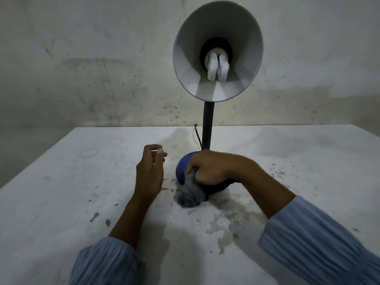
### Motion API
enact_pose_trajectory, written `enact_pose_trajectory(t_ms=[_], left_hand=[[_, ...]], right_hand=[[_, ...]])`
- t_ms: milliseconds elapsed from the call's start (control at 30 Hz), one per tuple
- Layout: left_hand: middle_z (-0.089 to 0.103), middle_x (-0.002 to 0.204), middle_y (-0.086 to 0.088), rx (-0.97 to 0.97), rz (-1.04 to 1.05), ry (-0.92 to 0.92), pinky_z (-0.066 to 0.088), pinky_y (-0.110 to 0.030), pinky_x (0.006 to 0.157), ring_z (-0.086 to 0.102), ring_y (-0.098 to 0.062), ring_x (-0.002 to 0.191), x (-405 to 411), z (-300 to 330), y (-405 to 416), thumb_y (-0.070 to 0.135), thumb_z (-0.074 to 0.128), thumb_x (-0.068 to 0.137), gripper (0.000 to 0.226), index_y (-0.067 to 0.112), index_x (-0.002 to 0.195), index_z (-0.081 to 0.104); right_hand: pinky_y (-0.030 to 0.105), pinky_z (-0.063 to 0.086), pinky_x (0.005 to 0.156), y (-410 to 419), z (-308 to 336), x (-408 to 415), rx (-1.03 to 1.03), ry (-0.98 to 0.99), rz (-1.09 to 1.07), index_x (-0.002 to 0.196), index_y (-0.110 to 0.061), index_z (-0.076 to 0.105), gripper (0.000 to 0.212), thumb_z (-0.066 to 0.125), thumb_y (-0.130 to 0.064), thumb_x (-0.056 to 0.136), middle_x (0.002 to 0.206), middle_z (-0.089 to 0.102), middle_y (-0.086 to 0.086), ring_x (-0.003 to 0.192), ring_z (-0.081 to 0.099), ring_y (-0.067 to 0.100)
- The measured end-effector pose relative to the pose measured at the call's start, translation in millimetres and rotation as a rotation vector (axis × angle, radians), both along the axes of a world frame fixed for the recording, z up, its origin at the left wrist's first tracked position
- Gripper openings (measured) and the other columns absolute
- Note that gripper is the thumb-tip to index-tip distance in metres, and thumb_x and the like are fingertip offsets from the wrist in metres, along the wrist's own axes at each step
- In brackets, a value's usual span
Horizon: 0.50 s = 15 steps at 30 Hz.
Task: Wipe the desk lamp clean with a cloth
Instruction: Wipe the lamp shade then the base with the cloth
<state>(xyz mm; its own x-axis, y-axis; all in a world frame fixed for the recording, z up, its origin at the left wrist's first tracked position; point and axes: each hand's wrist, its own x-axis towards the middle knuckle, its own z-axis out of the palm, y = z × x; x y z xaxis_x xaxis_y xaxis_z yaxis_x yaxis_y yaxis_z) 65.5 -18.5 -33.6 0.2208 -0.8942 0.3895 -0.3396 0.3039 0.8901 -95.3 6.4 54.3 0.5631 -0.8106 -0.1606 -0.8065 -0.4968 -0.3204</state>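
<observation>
Grey, bunched, soft-looking cloth (190,195) was gripped in my right hand (212,168), whose fingers (200,173) curled round its upper end while the loose end trailed below them onto the table; beneath those fingers sat the rounded blue base (183,167) of the desk lamp, touching the cloth; above and behind them rose the black ribbed gooseneck (207,124) and the wide grey cone shade (218,50) with its white folded-tube bulb (217,65). My left hand (149,171) hovered just beside the base, fingers loosely curled, holding nothing. I judged the base smooth and fairly stable, the neck bendy, the bulb fragile; steadying at the base seemed safest. The white tabletop (61,192) looked chipped and stained.
</observation>
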Motion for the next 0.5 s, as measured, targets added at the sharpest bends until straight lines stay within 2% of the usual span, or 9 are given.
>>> enact_pose_trajectory(t_ms=[67,133,200,267,367,433,500], left_hand=[[0.058,0.120,0.000,0.043,-0.064,-0.072,0.041,-0.013,0.072,0.057,-0.015,0.103,-2.3,-5.9,-2.7,0.023,0.045,0.096,0.023,0.023,0.120,0.044],[0.053,0.129,0.002,0.065,-0.131,-0.155,0.039,-0.008,0.072,0.053,-0.010,0.105,-8.3,-10.9,-2.5,0.023,0.052,0.093,0.034,0.027,0.124,0.041],[0.044,0.138,0.006,0.076,-0.191,-0.309,0.038,-0.011,0.084,0.046,-0.007,0.112,-15.4,-13.9,0.1,0.035,0.062,0.085,0.053,0.032,0.130,0.035],[0.035,0.145,0.008,0.097,-0.237,-0.477,0.036,-0.021,0.095,0.041,-0.008,0.120,-21.0,-14.8,1.6,0.054,0.070,0.071,0.081,0.032,0.137,0.027],[0.028,0.150,0.005,0.138,-0.219,-0.618,0.031,-0.040,0.109,0.035,-0.017,0.131,-30.2,-8.7,0.1,0.078,0.067,0.050,0.114,0.030,0.143,0.020],[0.021,0.154,0.003,0.149,-0.224,-0.719,0.019,-0.041,0.115,0.023,-0.019,0.140,-39.2,-4.4,-4.1,0.086,0.059,0.043,0.125,0.029,0.146,0.016],[0.011,0.157,0.001,0.152,-0.260,-0.828,0.007,-0.037,0.116,0.009,-0.016,0.144,-49.9,-4.9,-9.8,0.088,0.057,0.044,0.131,0.026,0.148,0.008]], right_hand=[[0.027,0.041,0.080,-5.4,5.0,-24.6,-0.043,-0.244,-0.160,0.083,-0.025,0.066,0.039,0.043,-0.001,0.065,0.092,0.064,0.000,0.096,0.057,0.020],[0.028,0.043,0.085,-8.4,-9.2,-41.8,-0.216,-0.371,-0.287,0.096,-0.020,0.066,0.045,0.045,0.007,0.067,0.106,0.066,0.004,0.104,0.057,0.023],[0.029,0.043,0.090,-6.1,-30.1,-55.5,-0.268,-0.303,-0.285,0.110,-0.015,0.064,0.048,0.049,0.008,0.071,0.116,0.064,0.006,0.108,0.056,0.024],[0.030,0.044,0.089,-7.8,-39.9,-67.2,-0.217,-0.248,-0.229,0.109,-0.017,0.066,0.048,0.050,0.007,0.071,0.115,0.065,0.005,0.105,0.057,0.023],[0.029,0.045,0.084,-23.5,-33.6,-76.5,-0.186,-0.192,-0.162,0.103,-0.018,0.070,0.049,0.050,0.007,0.067,0.112,0.067,0.004,0.102,0.058,0.022],[0.028,0.044,0.085,-32.9,-32.9,-76.4,-0.231,-0.192,-0.136,0.106,-0.015,0.069,0.049,0.051,0.009,0.067,0.114,0.066,0.005,0.104,0.057,0.022],[0.032,0.045,0.089,-43.3,-36.5,-78.7,-0.266,-0.234,-0.141,0.107,-0.012,0.068,0.049,0.051,0.011,0.067,0.115,0.066,0.006,0.106,0.057,0.022]])
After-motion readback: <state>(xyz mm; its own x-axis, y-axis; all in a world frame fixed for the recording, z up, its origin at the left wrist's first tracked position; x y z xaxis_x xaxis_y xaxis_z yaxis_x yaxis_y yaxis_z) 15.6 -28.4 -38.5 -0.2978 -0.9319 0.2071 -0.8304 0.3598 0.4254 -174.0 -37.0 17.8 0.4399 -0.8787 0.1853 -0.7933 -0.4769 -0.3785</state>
